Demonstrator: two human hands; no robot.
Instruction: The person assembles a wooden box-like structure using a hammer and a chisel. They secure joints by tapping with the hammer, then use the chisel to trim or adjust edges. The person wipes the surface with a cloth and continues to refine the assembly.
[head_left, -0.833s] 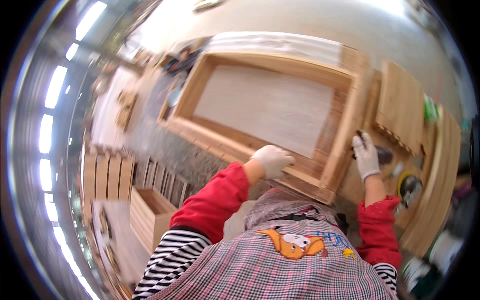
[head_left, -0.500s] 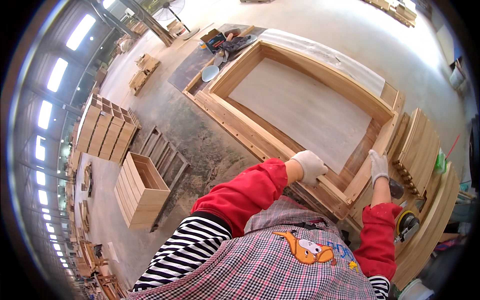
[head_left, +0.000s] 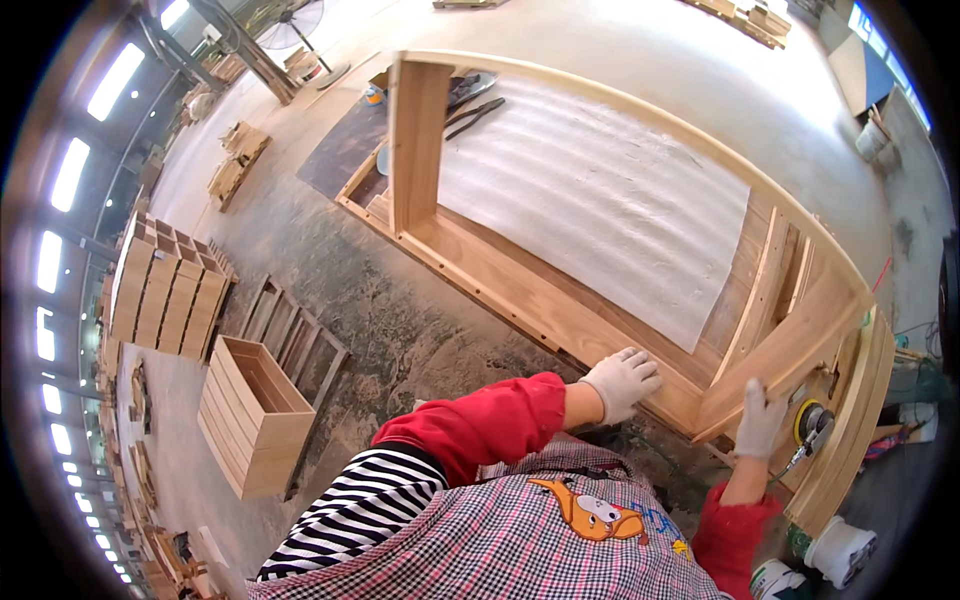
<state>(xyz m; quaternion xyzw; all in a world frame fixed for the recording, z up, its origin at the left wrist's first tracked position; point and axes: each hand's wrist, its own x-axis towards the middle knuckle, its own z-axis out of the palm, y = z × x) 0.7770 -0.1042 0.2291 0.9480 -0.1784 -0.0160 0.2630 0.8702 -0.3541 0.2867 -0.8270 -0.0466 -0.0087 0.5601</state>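
Observation:
A large rectangular wooden frame (head_left: 415,140) is tilted up on its near long side, its far side raised above the worktable. Beneath it, a white foam-like sheet (head_left: 590,190) covers part of the table. My left hand (head_left: 620,383), in a white glove, rests on the frame's near long board with fingers stretched out. At the right end of the frame, my gloved right hand (head_left: 760,422) touches the lower edge of the end board (head_left: 790,345), fingers extended. An orbital sander (head_left: 812,425) with a yellow rim lies just right of that hand.
Long boards (head_left: 865,400) lie along the right side, with white buckets (head_left: 840,550) below them. On the floor to the left are a wooden drawer box (head_left: 255,430), a slatted pallet (head_left: 290,330) and a stack of drawers (head_left: 170,290). A fan (head_left: 295,30) stands far left.
The wooden frame, lying flat before, has been tipped up, its far side rising. My left hand has opened from its closed grip on the near rail. My right hand has moved lower and nearer.

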